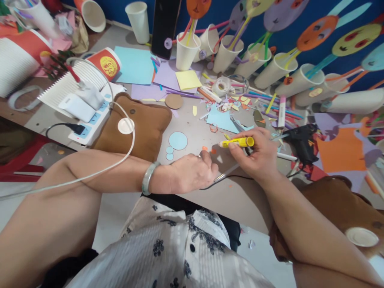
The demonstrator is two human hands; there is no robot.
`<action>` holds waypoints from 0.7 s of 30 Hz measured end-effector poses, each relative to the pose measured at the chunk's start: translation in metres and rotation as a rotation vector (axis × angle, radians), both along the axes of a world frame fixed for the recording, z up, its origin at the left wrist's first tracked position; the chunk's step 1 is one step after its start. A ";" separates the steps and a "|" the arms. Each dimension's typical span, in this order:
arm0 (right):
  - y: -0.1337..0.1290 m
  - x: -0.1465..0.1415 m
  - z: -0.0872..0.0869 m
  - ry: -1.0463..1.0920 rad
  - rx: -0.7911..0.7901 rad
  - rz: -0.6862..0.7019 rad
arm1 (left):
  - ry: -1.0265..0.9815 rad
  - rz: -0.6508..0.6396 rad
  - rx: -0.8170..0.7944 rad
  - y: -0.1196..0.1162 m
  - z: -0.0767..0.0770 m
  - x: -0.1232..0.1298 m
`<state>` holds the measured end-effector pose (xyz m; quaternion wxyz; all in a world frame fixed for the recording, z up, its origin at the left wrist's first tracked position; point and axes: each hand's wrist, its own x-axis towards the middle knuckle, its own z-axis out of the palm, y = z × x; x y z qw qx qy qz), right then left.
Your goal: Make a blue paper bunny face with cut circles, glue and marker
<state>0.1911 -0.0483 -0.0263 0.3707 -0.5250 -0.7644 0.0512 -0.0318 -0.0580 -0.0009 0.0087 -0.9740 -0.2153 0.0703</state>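
My right hand [259, 154] grips a yellow marker [240, 142], held nearly level above the table with its pale end toward the left. Below and left of it, my left hand [193, 170] rests on the tabletop with fingers curled in; whatever lies under the fingertips is hidden. Small orange paper pieces [205, 148] lie just beyond those fingers. To the left are a blue paper circle [178, 141] and smaller blue circles [169, 150]. A clear stick [229, 172] lies between my hands. Beyond my right hand is a blue paper sheet [220, 120] among scraps.
A black glue gun [303, 142] lies right of my right hand. Paper cups [226, 54] with paper-faced figures line the back. A brown cushion [144, 124] and a power strip [93, 126] sit left, a white cable crossing my left arm. Tape [221, 86] lies behind.
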 end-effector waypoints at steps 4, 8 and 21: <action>0.001 0.005 0.001 -0.011 -0.007 0.005 | -0.020 -0.014 0.057 0.001 0.001 0.000; 0.001 0.005 0.000 -0.007 -0.023 0.019 | -0.076 -0.027 0.125 -0.002 -0.002 -0.002; -0.001 0.000 0.003 -0.050 -0.093 0.147 | 0.018 -0.129 0.007 0.002 0.005 -0.003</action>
